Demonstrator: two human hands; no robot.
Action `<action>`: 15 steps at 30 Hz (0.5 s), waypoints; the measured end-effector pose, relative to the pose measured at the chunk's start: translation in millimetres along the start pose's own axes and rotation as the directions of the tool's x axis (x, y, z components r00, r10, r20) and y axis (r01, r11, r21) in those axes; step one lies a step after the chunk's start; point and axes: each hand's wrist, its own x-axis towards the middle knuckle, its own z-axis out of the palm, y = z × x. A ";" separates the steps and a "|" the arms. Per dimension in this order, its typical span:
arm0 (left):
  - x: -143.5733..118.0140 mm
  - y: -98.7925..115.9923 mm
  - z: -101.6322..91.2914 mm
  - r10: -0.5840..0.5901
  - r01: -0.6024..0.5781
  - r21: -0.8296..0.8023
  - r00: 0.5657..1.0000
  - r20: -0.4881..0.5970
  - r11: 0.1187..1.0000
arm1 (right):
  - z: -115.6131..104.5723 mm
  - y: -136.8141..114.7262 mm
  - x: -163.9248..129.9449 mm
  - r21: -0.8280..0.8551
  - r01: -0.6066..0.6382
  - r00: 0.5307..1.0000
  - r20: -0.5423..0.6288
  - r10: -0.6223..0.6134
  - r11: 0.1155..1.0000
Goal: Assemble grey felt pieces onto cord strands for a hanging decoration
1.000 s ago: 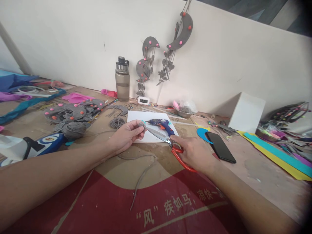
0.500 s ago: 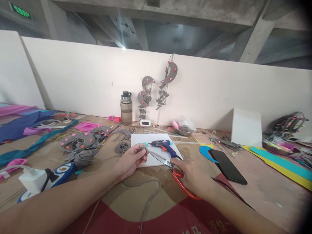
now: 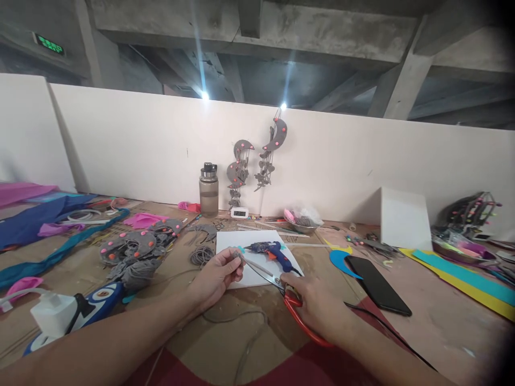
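Between the thumb and fingers of my left hand [image 3: 219, 274] is a small grey piece [image 3: 238, 254], its shape mostly hidden; it looks like grey cord or felt. My right hand [image 3: 311, 297] is wrapped round the red handles of the scissors [image 3: 277, 281]. Their blades reach left, with the tips at the grey piece; whether they touch it I cannot tell. Just behind them a blue glue gun [image 3: 273, 253] lies on a sheet of white paper [image 3: 227, 240]. A loose grey cord [image 3: 257, 316] curls over the cardboard below my hands.
Left are a coil of grey cord [image 3: 201, 255], grey crescents with coloured dots [image 3: 132, 245] and a power strip [image 3: 100, 297]. A water bottle [image 3: 208, 193] stands by the white partition [image 3: 341, 161]. Right lie a blue paper crescent [image 3: 341, 261] and a black phone [image 3: 380, 287].
The view has tilted up a little, so the table things sit lower in the picture. Both hands keep nearly the same pose, with the scissors still at the grey piece.
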 end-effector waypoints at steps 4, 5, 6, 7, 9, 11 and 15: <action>-0.7 2.0 2.2 -0.006 0.006 -0.011 1.000 -0.008 1.000 | -0.1 -1.0 -0.8 0.013 -0.017 1.000 0.004 0.017 1.000; -0.8 2.4 2.7 -0.007 0.007 -0.016 1.000 -0.008 1.000 | 0.1 -0.9 -0.9 0.008 -0.019 1.000 0.000 0.019 1.000; -1.0 2.8 3.0 -0.008 0.008 -0.019 1.000 -0.008 1.000 | 0.4 -0.6 -0.9 0.003 -0.017 1.000 -0.004 0.017 1.000; -1.1 3.0 3.2 -0.008 0.008 -0.021 1.000 -0.010 1.000 | 1.0 -0.1 -0.9 0.001 -0.011 1.000 -0.005 0.011 1.000; -1.2 3.3 3.4 -0.009 0.008 -0.018 1.000 -0.019 1.000 | 2.5 1.3 -0.7 0.000 0.007 1.000 -0.007 -0.007 1.000; -1.5 3.4 3.4 -0.010 0.010 -0.010 1.000 -0.028 1.000 | 4.3 2.6 -0.4 -0.004 0.014 1.000 -0.007 -0.014 1.000; -1.6 3.8 3.1 -0.008 0.008 -0.005 1.000 -0.004 1.000 | 6.7 3.5 0.2 -0.017 0.001 1.000 -0.016 -0.001 1.000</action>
